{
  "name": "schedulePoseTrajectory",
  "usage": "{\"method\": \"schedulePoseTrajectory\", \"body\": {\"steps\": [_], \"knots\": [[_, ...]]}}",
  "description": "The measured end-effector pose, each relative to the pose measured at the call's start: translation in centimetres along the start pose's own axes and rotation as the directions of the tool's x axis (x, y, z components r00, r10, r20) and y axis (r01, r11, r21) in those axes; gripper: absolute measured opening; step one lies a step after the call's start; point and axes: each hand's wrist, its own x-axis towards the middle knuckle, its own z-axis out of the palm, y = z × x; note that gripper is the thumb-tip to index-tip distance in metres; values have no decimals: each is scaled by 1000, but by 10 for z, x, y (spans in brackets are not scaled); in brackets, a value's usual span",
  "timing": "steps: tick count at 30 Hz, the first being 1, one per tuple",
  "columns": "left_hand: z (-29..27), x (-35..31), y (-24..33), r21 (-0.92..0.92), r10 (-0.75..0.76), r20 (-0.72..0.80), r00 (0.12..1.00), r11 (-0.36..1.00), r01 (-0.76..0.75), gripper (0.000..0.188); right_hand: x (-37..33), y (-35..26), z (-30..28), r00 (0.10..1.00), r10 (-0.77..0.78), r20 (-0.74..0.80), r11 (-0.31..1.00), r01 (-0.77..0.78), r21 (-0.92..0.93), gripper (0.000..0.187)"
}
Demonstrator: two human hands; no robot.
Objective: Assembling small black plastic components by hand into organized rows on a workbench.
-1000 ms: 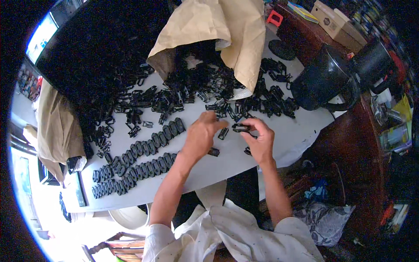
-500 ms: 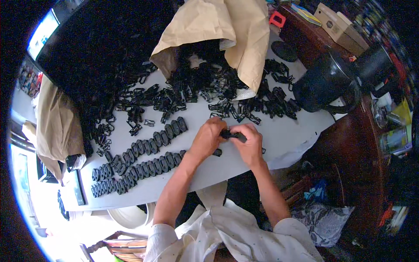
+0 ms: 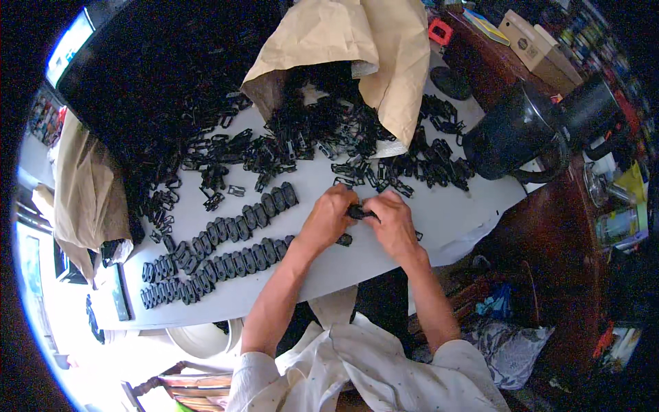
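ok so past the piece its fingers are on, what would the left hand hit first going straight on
Past the black piece, the left hand would probably meet the loose black parts lying in front of the brown paper bag, though depth is hard to judge here.

in the upper right, a cardboard box (image 3: 539, 51) is lying on a dark red-brown wooden surface (image 3: 468, 44), and a flat yellow-and-blue packet (image 3: 486, 27) is resting near it. a small red plastic piece (image 3: 440, 31) is sitting to the left of this packet. lower down, a big black shiny vessel (image 3: 508, 134) is resting near a round black disc (image 3: 451, 83). below, a blue crumpled thing (image 3: 495, 302) is lying close to a grey patterned bundle (image 3: 511, 350). at lower left, a white round tub (image 3: 199, 341) is showing near a slatted wooden furniture piece (image 3: 199, 393).
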Motion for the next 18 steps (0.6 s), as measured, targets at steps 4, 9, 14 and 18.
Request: {"method": "schedulePoseTrajectory", "body": {"steps": [4,9,14,18], "knots": [[-4,1,5,22,-5,-19,1000,1000,6,33,1,-1,-1,996,-85,31,989,89,-117,26],[-4,0,8,18,-69,-14,998,997,69,33,5,-13,-6,989,-148,25,984,150,-99,29],[-2,1,3,-16,-71,-31,997,997,71,30,4,-12,-5,997,-77,-15,994,75,-73,34],[-3,1,8,-19,-57,-62,996,998,56,28,3,-9,-3,997,-67,-43,998,66,-10,38]]}}
